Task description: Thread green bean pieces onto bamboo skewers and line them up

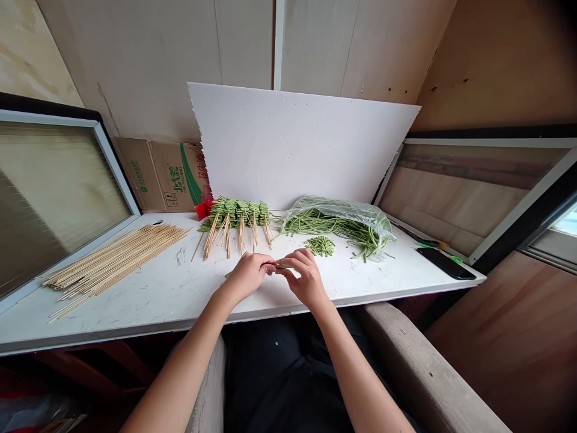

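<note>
Far left, sticks (121,261) in a loose fan, seemingly left to use; next, skewers (241,213) threaded with green, stacked in a row, a good share apparently done; at centre, left hand (246,276) with fingers curled, impossible to tell whether pinching; meeting it, right hand (307,275) pinching a slim green piece (283,266) between thumb and fingers, over the counter (180,300); then short bits (320,245) in a small heap; behind, long beans (342,224) partly bagged, plenty left; for moving, open room between sticks and left hand; front edge close below wrists; more room rightward, up to the phone (445,263).
</note>
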